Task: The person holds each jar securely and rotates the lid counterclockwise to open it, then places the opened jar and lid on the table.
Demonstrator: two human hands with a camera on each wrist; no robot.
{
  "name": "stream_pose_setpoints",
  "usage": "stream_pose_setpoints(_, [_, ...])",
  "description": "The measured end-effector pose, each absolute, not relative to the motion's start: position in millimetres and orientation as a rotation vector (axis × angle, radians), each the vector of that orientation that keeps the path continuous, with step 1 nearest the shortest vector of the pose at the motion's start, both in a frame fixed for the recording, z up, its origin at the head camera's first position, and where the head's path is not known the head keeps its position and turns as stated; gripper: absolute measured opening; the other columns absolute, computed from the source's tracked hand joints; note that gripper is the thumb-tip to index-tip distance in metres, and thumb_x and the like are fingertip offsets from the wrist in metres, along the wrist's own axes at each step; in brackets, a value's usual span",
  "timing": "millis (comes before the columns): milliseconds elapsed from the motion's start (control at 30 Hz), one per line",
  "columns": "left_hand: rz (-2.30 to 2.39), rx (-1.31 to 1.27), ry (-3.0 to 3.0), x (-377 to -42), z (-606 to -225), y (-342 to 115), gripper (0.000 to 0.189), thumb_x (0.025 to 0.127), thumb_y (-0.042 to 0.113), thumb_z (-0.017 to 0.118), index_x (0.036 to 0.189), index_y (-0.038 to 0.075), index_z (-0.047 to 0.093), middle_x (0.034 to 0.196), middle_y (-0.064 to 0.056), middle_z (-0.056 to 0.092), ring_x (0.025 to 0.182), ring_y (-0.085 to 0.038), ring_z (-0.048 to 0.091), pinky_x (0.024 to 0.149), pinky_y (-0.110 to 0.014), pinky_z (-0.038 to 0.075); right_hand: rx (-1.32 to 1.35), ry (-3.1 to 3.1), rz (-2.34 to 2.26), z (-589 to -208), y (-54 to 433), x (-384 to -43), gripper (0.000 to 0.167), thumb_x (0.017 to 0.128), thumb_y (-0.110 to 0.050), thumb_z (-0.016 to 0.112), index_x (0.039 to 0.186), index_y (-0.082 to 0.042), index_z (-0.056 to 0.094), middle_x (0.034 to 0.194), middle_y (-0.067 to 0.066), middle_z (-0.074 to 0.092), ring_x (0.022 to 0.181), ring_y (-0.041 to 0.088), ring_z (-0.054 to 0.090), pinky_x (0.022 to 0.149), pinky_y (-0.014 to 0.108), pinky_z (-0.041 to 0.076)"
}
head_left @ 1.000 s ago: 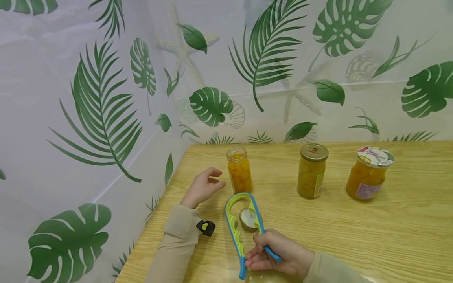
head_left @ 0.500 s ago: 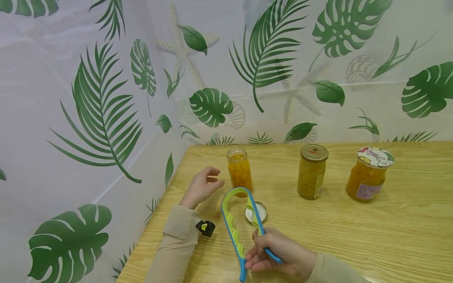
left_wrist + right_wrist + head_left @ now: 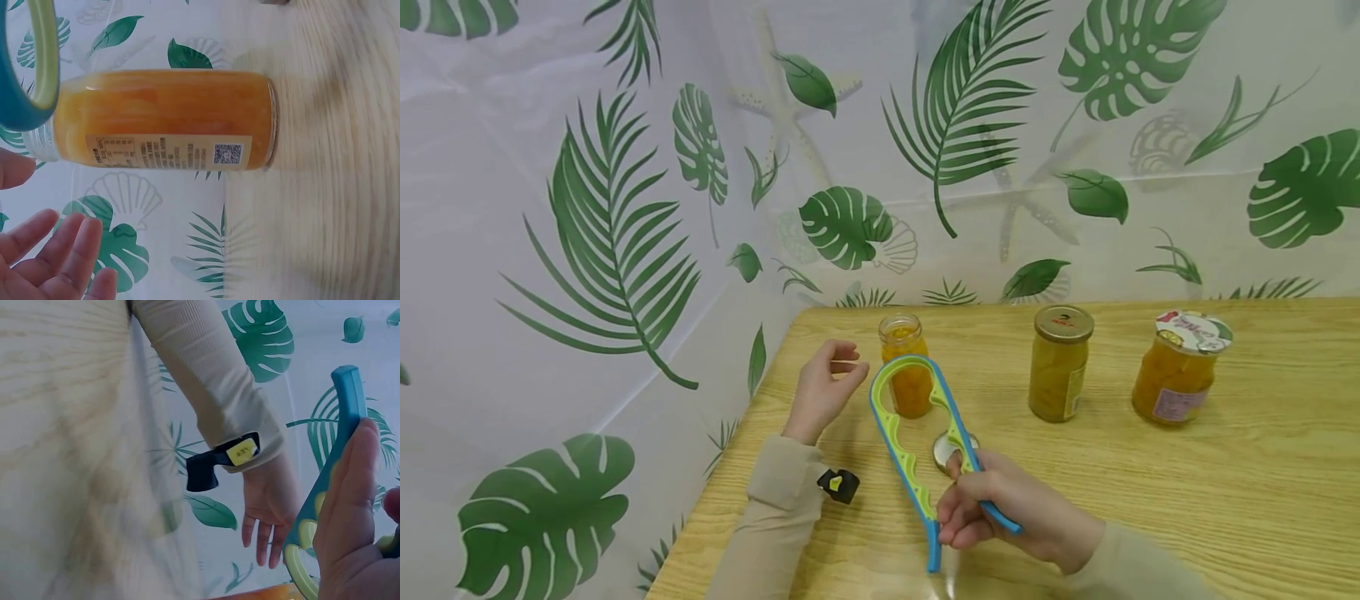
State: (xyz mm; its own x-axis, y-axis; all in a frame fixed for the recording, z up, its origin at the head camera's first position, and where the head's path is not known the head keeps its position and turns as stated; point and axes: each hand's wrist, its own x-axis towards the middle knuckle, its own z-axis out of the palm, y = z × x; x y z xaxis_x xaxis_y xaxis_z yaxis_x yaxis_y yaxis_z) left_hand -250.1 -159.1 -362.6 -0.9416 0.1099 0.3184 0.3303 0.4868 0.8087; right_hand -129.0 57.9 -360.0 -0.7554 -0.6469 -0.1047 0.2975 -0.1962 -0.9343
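Gripping: I see the right hand (image 3: 1028,507) curled round one handle of the blue-and-green jar opener (image 3: 904,467), its fingertips reaching toward the other handle.
Opener: its two arms stand apart, and from the head view I see its rounded loop crossing in front of the open jar (image 3: 912,396). Whether loop and glass touch, I cannot tell.
Left hand: the left hand (image 3: 820,393) is just beside the open jar, fingers loosely bent and spread; the left wrist view shows me a gap between it and the glass.
Open jar: upright on the table (image 3: 1150,500), orange contents inside, a printed label with a square code facing the left wrist camera.
Loose lid: I find the lid (image 3: 945,450) lying pale inside up on the table, partly behind the opener's right arm and the right hand.
Closed jars: farther right I have the gold-lidded jar (image 3: 1058,375) and the patterned-lid jar (image 3: 1172,383), both upright, near each other.
Sleeve: a black strap piece (image 3: 838,485) with a yellow mark sits at the left beige cuff (image 3: 786,471).
Backdrop: white sheeting (image 3: 865,125) printed with green leaves.
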Motion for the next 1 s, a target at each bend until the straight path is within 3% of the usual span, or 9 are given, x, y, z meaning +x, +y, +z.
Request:
stream_pose_setpoints(367, [-1.491, -0.469, -2.496, -245, -360, -150, 0.028, 0.083, 0.015, 0.062, 0.106, 0.001, 0.054, 0.101, -0.012, 0.057, 0.089, -0.023, 0.056, 0.074, -0.033, 0.048, -0.607, 1.722, -2.007, -342, 74, -132, 0.01, 0.078, 0.003, 0.039, 0.082, -0.006, 0.038, 0.074, 0.007, 0.056, 0.061, 0.015, 0.059, 0.057, 0.028, 0.05])
stream_pose_setpoints(533, [-1.465, -0.535, -2.557, -240, -358, -142, 0.027, 0.084, 0.016, 0.061, 0.106, 0.002, 0.055, 0.101, -0.01, 0.058, 0.09, -0.022, 0.056, 0.075, -0.033, 0.048, -0.758, 2.158, -1.919, -332, 83, -133, 0.006, 0.079, 0.005, 0.041, 0.079, 0.0, 0.04, 0.065, 0.007, 0.049, 0.055, 0.017, 0.054, 0.053, 0.032, 0.048])
stream_pose_setpoints(600, [-1.454, -0.556, -2.574, -238, -357, -137, 0.026, 0.084, 0.016, 0.061, 0.105, 0.003, 0.055, 0.1, -0.01, 0.058, 0.09, -0.022, 0.056, 0.075, -0.033, 0.048, -0.847, 2.456, -1.86, -330, 87, -133, 0.01, 0.076, 0.008, 0.045, 0.074, -0.001, 0.043, 0.058, 0.001, 0.042, 0.049, 0.011, 0.047, 0.048, 0.027, 0.045])
stream_pose_setpoints(733, [-1.428, -0.595, -2.601, -234, -354, -128, 0.024, 0.084, 0.016, 0.061, 0.103, 0.003, 0.055, 0.098, -0.009, 0.058, 0.091, -0.021, 0.056, 0.074, -0.032, 0.047, -0.982, 3.131, -1.674, -325, 98, -138, 0.021, 0.067, 0.013, 0.053, 0.069, -0.007, 0.047, 0.058, -0.007, 0.035, 0.051, 0.006, 0.038, 0.047, 0.021, 0.035])
stream_pose_setpoints(867, [-1.402, -0.651, -2.629, -232, -351, -118, 0.026, 0.084, 0.016, 0.061, 0.104, 0.002, 0.055, 0.101, -0.009, 0.057, 0.091, -0.019, 0.056, 0.074, -0.031, 0.047, -1.016, 3.439, -1.657, -318, 113, -144, 0.019, 0.064, 0.013, 0.052, 0.071, -0.004, 0.05, 0.065, -0.004, 0.039, 0.057, 0.009, 0.037, 0.049, 0.02, 0.03])
stream_pose_setpoints(1000, [-1.418, -0.731, -2.641, -230, -349, -107, 0.027, 0.084, 0.015, 0.06, 0.106, 0.001, 0.054, 0.104, -0.011, 0.057, 0.091, -0.02, 0.056, 0.076, -0.03, 0.047, -0.877, 3.512, -1.701, -311, 125, -146, 0.015, 0.068, 0.012, 0.048, 0.076, 0.0, 0.054, 0.067, 0.002, 0.042, 0.057, 0.012, 0.034, 0.049, 0.021, 0.026])
